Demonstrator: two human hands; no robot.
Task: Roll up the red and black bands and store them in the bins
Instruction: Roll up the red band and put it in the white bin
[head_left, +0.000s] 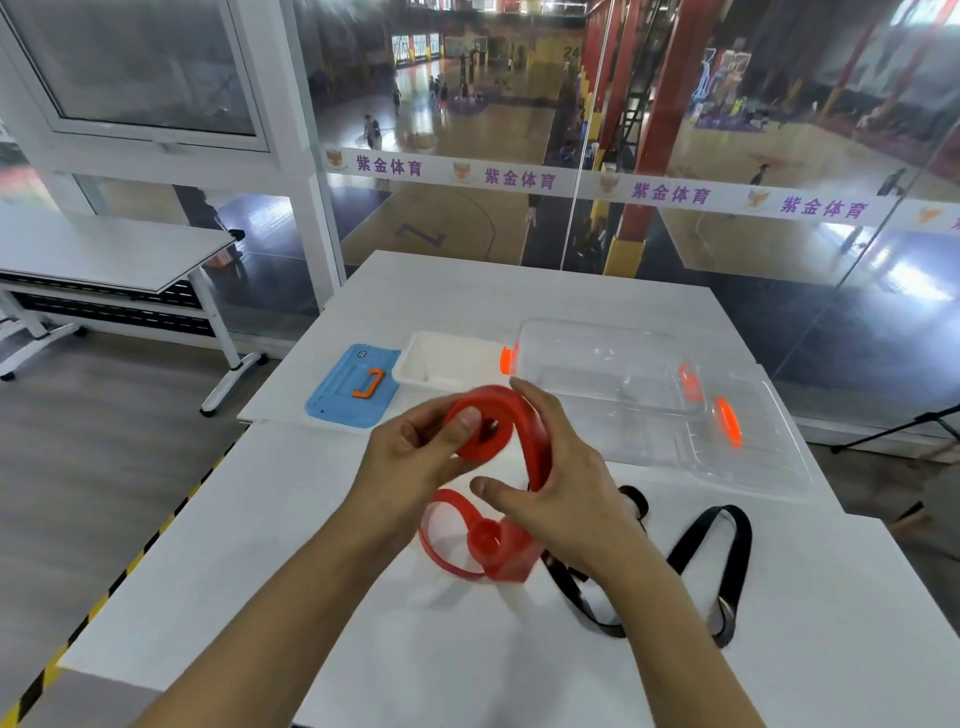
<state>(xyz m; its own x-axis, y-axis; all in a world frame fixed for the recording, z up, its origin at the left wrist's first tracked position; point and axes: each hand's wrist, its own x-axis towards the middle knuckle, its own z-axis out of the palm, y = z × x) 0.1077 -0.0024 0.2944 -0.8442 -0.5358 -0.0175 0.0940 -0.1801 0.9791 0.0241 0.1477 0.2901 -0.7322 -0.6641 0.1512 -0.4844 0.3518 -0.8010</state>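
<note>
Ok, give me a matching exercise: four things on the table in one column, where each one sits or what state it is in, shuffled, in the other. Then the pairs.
Things:
1. red band
2. black band
3. blue lid
4. white bin

Places or states:
A. lying loose on the table, by the right forearm
B. flat on the table, left of the white bin, orange handle on top
C. partly rolled, held in both hands
D. open, between the blue lid and the clear bin

Pairs: 1-C, 2-A, 3-B, 4-D
</note>
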